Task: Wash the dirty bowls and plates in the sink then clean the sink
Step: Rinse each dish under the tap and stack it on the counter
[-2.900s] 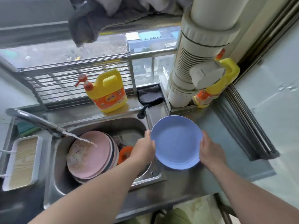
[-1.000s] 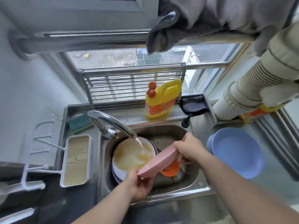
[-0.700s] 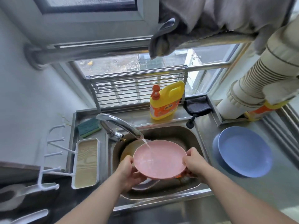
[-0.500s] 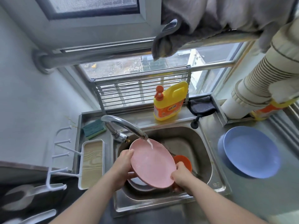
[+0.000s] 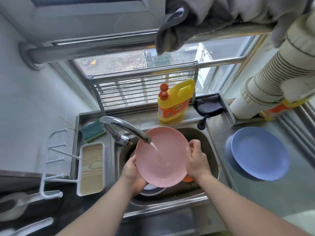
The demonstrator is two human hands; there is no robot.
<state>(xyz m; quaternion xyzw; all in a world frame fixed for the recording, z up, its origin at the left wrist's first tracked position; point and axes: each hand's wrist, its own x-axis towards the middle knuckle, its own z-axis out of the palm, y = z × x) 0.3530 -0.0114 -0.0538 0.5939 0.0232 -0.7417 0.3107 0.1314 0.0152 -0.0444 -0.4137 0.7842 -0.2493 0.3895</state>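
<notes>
Left side: a white tray with a wooden bottom (image 5: 91, 169) sits by the steel sink (image 5: 211, 150), with a green sponge (image 5: 92, 130) behind it.
Tap: the shiny metal tap (image 5: 125, 129) pours water onto the round pink plate (image 5: 162, 156).
Left hand (image 5: 134, 174): its fingers curl under the plate's left edge and hold it.
Pink plate: it is tilted up over the sink.
Right hand (image 5: 196, 160): it grips the plate's right edge.
Behind: a yellow soap bottle (image 5: 175, 101) stands on the ledge.
Right side: a round blue plate (image 5: 259, 153) lies on the counter.
</notes>
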